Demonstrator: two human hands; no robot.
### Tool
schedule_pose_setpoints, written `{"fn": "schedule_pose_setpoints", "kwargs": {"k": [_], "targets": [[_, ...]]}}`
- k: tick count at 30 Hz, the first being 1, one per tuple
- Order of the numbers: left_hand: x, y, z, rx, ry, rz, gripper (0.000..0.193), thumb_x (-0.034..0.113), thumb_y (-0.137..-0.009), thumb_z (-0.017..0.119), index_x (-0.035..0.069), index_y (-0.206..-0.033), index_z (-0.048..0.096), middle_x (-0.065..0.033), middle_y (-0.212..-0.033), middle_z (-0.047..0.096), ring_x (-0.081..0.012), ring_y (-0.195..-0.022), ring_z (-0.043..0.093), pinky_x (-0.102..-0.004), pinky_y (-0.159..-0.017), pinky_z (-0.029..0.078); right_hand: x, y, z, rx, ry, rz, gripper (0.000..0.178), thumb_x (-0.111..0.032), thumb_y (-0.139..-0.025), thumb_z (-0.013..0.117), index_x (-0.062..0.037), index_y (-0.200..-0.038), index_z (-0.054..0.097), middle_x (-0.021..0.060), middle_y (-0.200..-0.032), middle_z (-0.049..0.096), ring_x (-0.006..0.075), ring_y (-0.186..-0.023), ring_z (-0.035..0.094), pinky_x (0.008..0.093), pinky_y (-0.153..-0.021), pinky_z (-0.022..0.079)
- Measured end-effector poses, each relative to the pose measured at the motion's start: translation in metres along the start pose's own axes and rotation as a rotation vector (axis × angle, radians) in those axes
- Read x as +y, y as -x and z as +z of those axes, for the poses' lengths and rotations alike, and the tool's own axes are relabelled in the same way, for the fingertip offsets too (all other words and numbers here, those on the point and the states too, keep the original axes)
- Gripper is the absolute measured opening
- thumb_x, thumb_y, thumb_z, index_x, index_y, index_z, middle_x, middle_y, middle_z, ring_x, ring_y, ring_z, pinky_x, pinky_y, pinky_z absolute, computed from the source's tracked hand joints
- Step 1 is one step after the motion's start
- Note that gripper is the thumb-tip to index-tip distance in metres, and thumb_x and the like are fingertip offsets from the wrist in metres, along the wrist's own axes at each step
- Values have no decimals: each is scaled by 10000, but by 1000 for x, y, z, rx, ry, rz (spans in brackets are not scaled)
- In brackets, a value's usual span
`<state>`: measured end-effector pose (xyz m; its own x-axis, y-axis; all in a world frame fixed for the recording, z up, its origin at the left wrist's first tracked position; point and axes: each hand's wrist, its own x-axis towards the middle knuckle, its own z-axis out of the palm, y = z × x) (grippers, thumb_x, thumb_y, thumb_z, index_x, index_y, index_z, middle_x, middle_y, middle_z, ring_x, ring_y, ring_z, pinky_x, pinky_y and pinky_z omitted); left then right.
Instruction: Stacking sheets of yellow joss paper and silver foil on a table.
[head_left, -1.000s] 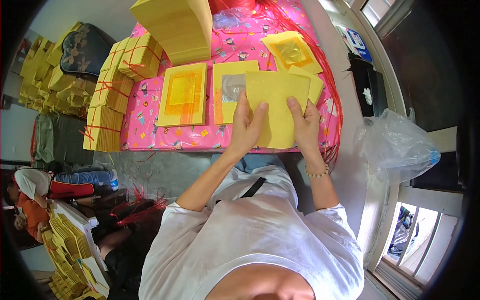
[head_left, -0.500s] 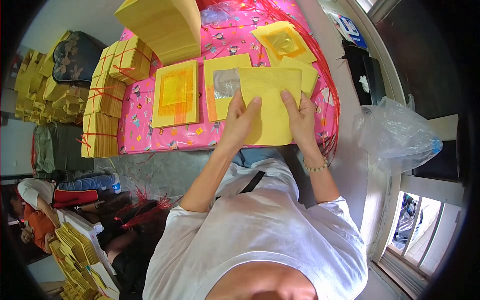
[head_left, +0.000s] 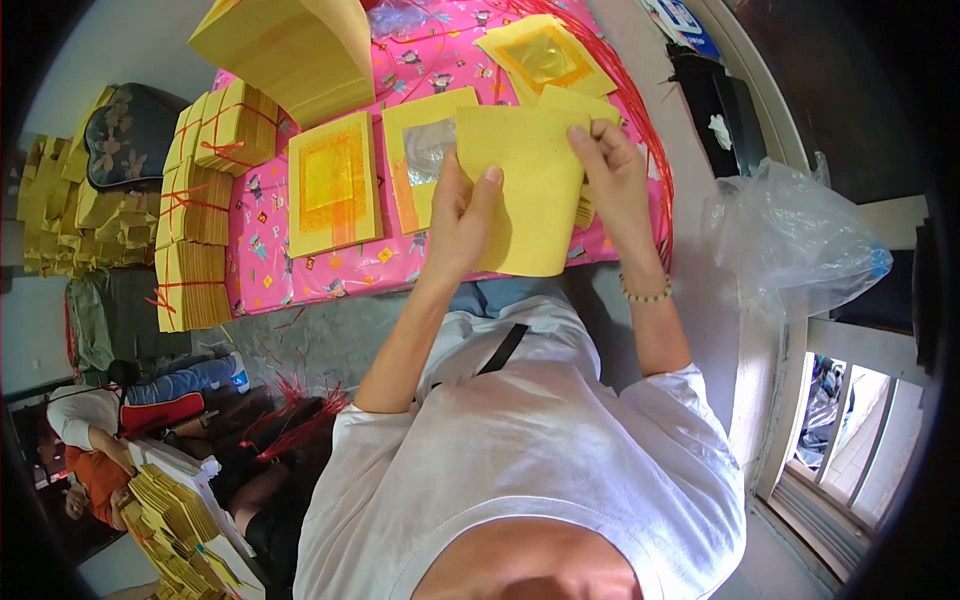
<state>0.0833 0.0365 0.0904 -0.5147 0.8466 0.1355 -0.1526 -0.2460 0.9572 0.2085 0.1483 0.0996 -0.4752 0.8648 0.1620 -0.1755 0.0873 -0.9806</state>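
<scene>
I hold a sheaf of plain yellow joss paper (head_left: 530, 190) upright over the near edge of the pink table. My left hand (head_left: 463, 215) pinches its left side, thumb on the face toward me. At the upper right corner, my right hand (head_left: 615, 175) grips it between thumb and fingers. The sheaf's right edge curves away a little. Left of it lies a stack with a silver square (head_left: 418, 145), partly covered by the sheaf. Farther left is a stack with a gold and orange square (head_left: 335, 185). Behind my right hand another yellow stack (head_left: 572, 100) shows in part.
Bundles tied with red string (head_left: 195, 205) line the table's left edge. A large yellow paper block (head_left: 300, 55) stands at the back. Red strings (head_left: 640, 110) hang along the right edge, beside a clear plastic bag (head_left: 800, 235). People work at lower left near yellow piles (head_left: 180, 520).
My right hand has slid up from the sheaf's right side to its upper right corner. The right edge now bends back. The whole view has shifted slightly.
</scene>
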Motion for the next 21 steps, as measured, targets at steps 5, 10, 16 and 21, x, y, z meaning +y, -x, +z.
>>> {"fn": "schedule_pose_setpoints", "kwargs": {"k": [5, 10, 16, 21], "targets": [[4, -11, -4, -52, -38, -85, 319, 73, -927, 478, -8, -1229, 412, -79, -1108, 563, -120, -1007, 518, -263, -866, 402, -2, -7, -8, 3, 17, -33, 175, -167, -889, 615, 5, -858, 599, -12, -766, 604, 22, -682, 532, 179, -592, 431], [13, -20, -6, -75, -133, -106, 337, 76, -923, 486, -12, -1240, 411, -80, -1109, 569, -123, -991, 529, -261, -846, 410, -3, 8, -10, -180, 18, 172, 231, -177, -883, 619, 30, -987, 626, 48, -846, 654, 65, -717, 605, 214, -611, 503], [6, -38, -7, -112, -129, -150, 339, 114, -916, 516, -13, -1220, 435, -80, -1060, 590, -128, -955, 547, -256, -811, 421, -13, 3, -18, -243, 149, 244, 299, -258, -867, 641, 8, -1004, 637, 44, -849, 661, 55, -690, 605, 190, -554, 488], [5, -56, -4, -140, -172, -177, 335, 146, -912, 528, -15, -1197, 455, -99, -1049, 602, -135, -933, 563, -265, -797, 432, -15, -3, -23, -242, 282, 208, 329, -274, -869, 637, 4, -1045, 632, 26, -811, 667, 59, -669, 614, 187, -541, 485]]}}
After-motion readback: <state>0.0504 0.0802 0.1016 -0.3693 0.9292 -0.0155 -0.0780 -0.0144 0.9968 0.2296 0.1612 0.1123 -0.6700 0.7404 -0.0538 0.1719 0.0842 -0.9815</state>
